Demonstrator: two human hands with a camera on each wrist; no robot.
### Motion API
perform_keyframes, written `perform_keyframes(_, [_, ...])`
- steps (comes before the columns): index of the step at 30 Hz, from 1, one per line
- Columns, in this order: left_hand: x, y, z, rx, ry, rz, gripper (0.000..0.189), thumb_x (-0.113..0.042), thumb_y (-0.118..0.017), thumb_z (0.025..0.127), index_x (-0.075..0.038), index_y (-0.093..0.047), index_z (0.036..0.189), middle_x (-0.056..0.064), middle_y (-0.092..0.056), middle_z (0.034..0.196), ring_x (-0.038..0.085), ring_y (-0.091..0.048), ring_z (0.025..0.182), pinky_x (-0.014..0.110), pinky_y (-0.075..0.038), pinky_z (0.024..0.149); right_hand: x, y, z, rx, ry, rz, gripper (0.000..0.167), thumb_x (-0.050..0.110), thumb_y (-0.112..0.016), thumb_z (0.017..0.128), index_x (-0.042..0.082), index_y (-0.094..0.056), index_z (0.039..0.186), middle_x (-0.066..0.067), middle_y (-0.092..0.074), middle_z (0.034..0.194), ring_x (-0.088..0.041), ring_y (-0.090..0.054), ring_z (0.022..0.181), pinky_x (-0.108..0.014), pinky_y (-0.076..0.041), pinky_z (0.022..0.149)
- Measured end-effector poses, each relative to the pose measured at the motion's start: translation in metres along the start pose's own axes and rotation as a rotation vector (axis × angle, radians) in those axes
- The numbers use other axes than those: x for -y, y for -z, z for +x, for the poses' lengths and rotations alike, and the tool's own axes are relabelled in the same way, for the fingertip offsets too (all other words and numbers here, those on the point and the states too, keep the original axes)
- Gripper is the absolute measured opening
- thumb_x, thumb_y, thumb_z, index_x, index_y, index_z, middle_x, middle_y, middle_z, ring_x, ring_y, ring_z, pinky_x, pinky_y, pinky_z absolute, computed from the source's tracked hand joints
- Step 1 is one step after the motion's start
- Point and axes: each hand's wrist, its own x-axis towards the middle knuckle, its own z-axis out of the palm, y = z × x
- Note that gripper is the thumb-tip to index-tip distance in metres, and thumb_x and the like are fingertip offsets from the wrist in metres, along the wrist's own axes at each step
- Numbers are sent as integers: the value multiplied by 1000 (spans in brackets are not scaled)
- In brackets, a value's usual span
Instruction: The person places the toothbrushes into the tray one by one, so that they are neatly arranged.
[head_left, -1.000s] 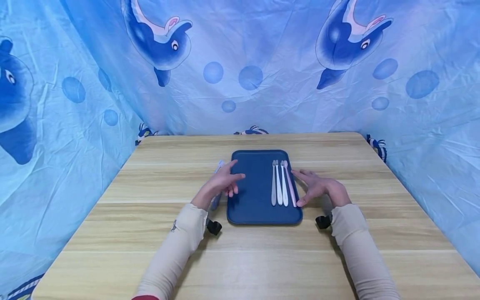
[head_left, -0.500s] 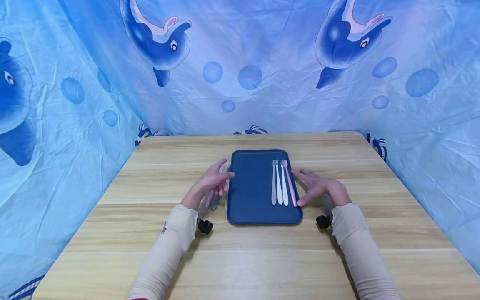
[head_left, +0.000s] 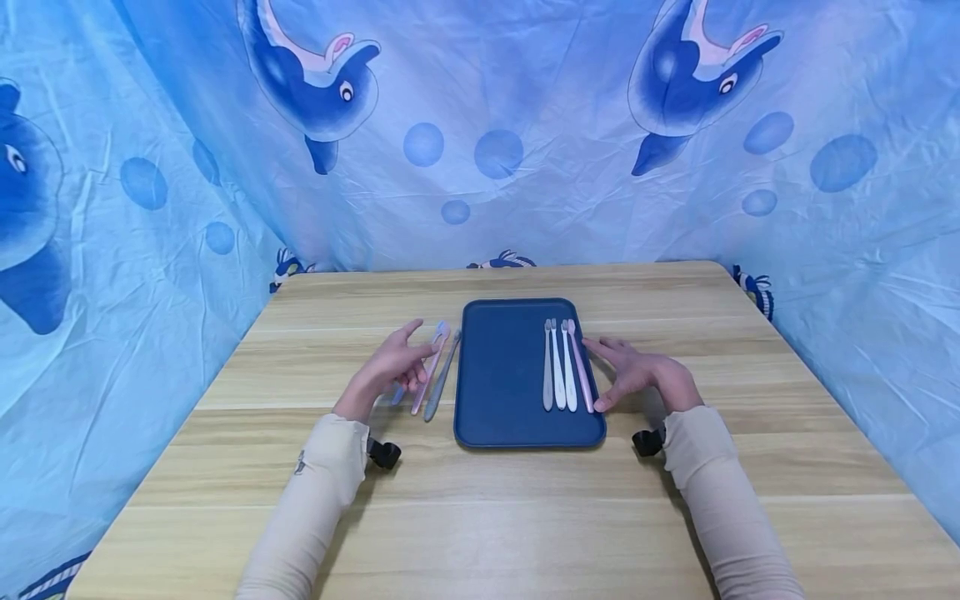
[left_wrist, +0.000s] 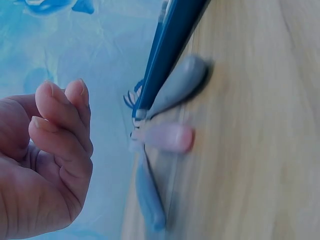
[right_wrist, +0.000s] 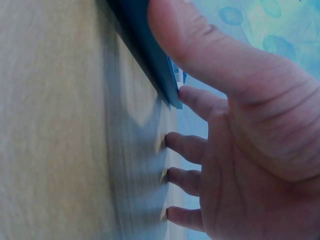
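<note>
Looks like the toothbrush-handling step. Left hand [head_left: 392, 365], loosely curled, holds nothing, beside three brushes on the table [head_left: 525, 533]: blue brush [left_wrist: 149, 192], pink brush [left_wrist: 167, 137], grey brush [left_wrist: 181, 84]. Right hand [head_left: 632, 373], spread wide, at the tray [head_left: 498, 375] rim. One tray, four more brushes on it. Next move likely calls for a handle pinch.

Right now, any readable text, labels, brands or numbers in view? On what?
None that I can read.
Left sleeve: small dark mark, too small to tell if it is lettering.
Toothbrushes: any print on the handles is too small or blurred to read.
Tray: no words seen.
Backdrop: dolphins and bubbles, no words seen.
</note>
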Motion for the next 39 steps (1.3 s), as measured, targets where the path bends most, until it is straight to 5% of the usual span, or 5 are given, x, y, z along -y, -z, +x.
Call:
perform_keyframes(19, [11,26,-7,-42,40,20,82,-24,-53,103,-16,2,163,-4,-57,50,6,-49,37,19,-41,38,0,0,0,-5,-5,-16,132,56,-87,67,13,-7,162,-30,-2,166,-55,0,151,-78,-18,114])
perform_keyframes(39, [32,43,-12,58,68,73,78,-23,-49,106,-9,5,162,-5,-58,52,4,-50,39,18,-42,39,-1,-1,1,-11,8,-23,132,56,-87,67,12,-7,162,-30,-3,165,-55,-1,151,-78,-18,114])
